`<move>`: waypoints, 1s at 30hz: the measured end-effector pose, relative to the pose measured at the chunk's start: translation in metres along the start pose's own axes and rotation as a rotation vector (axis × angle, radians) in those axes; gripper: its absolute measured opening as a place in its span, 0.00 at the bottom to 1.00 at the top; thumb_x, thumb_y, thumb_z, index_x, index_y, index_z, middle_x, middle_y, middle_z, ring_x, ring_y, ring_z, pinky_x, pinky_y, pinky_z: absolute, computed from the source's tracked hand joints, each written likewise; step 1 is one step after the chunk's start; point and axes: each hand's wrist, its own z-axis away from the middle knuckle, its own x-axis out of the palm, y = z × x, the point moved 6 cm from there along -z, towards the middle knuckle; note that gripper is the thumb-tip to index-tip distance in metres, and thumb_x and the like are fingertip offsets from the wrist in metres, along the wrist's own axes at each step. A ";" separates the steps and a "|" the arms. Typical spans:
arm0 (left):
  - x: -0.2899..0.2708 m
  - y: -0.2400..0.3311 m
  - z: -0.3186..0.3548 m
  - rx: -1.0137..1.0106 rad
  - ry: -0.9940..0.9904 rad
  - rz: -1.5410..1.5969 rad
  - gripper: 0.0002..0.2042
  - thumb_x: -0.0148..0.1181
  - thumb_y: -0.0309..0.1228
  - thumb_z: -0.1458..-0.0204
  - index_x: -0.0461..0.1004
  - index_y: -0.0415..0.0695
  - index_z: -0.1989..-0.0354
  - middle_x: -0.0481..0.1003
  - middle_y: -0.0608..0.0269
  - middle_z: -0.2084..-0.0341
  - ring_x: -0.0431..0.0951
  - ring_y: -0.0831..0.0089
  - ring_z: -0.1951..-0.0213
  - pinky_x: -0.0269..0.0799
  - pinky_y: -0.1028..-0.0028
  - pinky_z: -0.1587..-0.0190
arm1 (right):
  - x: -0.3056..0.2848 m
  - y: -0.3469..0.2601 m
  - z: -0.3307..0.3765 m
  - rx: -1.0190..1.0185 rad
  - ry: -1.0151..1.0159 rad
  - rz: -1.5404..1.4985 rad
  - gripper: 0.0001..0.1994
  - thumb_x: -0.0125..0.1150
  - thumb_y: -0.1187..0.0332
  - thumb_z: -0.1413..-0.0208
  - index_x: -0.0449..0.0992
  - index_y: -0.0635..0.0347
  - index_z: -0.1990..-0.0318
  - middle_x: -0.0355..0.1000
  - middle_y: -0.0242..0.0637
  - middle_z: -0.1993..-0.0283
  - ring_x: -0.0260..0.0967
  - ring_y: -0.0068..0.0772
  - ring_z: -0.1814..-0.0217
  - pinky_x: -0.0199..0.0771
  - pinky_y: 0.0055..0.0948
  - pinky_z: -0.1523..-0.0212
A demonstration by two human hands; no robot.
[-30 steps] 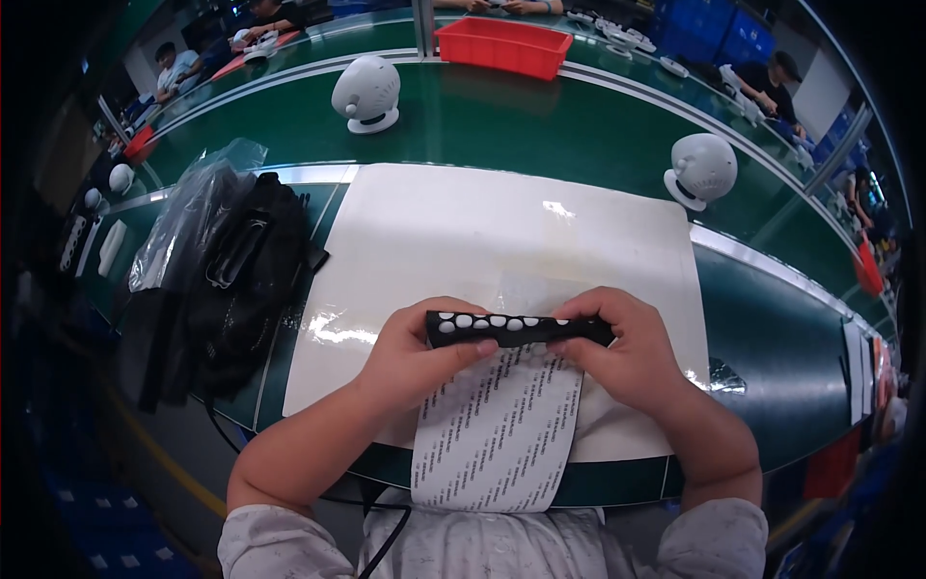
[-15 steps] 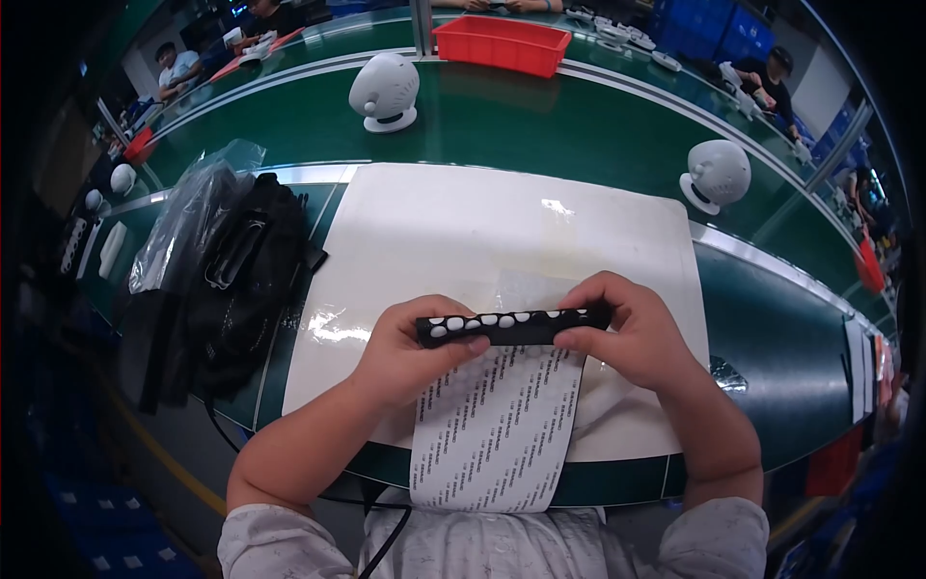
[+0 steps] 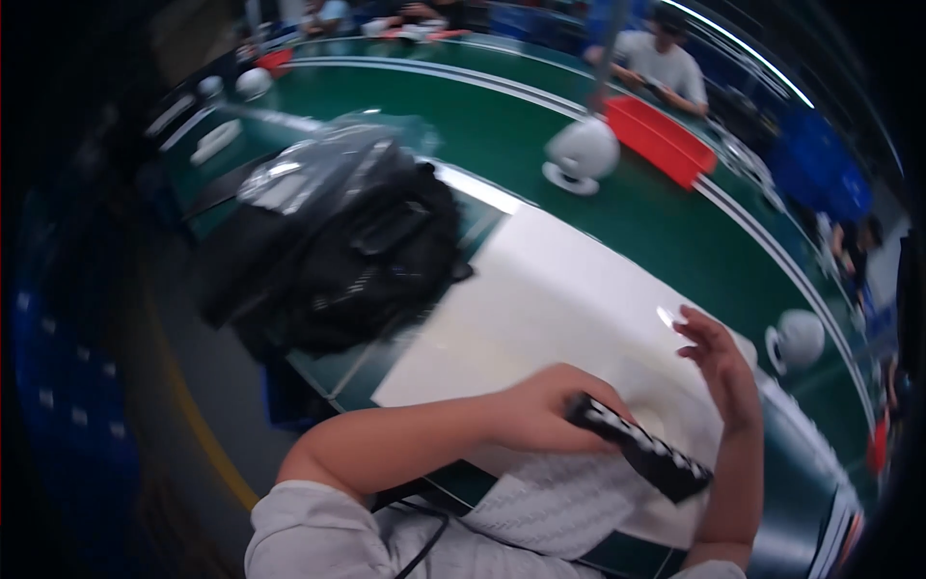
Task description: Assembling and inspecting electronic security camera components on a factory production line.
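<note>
My left hand (image 3: 555, 410) is closed round one end of a slim black bar (image 3: 666, 468) with a row of white oval spots, much like a remote control shell. The bar slants down to the right above the white work mat (image 3: 540, 280). Apart from it, my right hand (image 3: 719, 362) is raised over the mat's right side, fingers spread and holding nothing. Below the bar lies a white sheet with rows of print (image 3: 559, 502), reaching the near table edge. Motion blur softens the picture.
A black bag (image 3: 386, 241) with clear plastic (image 3: 309, 164) on it lies left of the mat. White rounded devices on stands (image 3: 584, 150) (image 3: 799, 340) and a red bin (image 3: 661, 140) stand beyond. A person (image 3: 661, 68) sits across the green line (image 3: 463, 116).
My right hand has let go of the bar and lifted away, fingers spread. The bar, held by my left hand alone, now tilts down rightward. The view has turned toward the left.
</note>
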 end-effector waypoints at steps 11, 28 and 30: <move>-0.004 0.009 0.002 -0.018 0.002 0.244 0.09 0.60 0.24 0.65 0.71 0.39 0.71 0.72 0.66 0.77 0.69 0.81 0.72 0.64 0.80 0.67 | 0.054 0.054 -0.228 0.206 -0.117 0.913 0.25 0.48 0.58 0.48 0.57 0.60 0.45 0.50 0.43 0.40 0.47 0.39 0.38 0.46 0.31 0.41; -0.011 0.004 0.000 -0.103 0.025 0.310 0.10 0.60 0.24 0.63 0.71 0.38 0.69 0.72 0.67 0.75 0.69 0.82 0.71 0.64 0.82 0.68 | 0.002 0.073 -0.228 0.049 0.242 1.215 0.25 0.51 0.61 0.51 0.56 0.55 0.45 0.60 0.44 0.46 0.54 0.46 0.43 0.51 0.36 0.45; -0.007 0.005 0.004 -0.115 0.009 0.309 0.10 0.60 0.24 0.63 0.71 0.38 0.70 0.72 0.67 0.75 0.69 0.82 0.70 0.64 0.82 0.67 | 0.005 0.057 -0.212 -0.195 0.234 1.300 0.22 0.54 0.68 0.54 0.61 0.55 0.49 0.62 0.44 0.50 0.60 0.47 0.50 0.58 0.36 0.51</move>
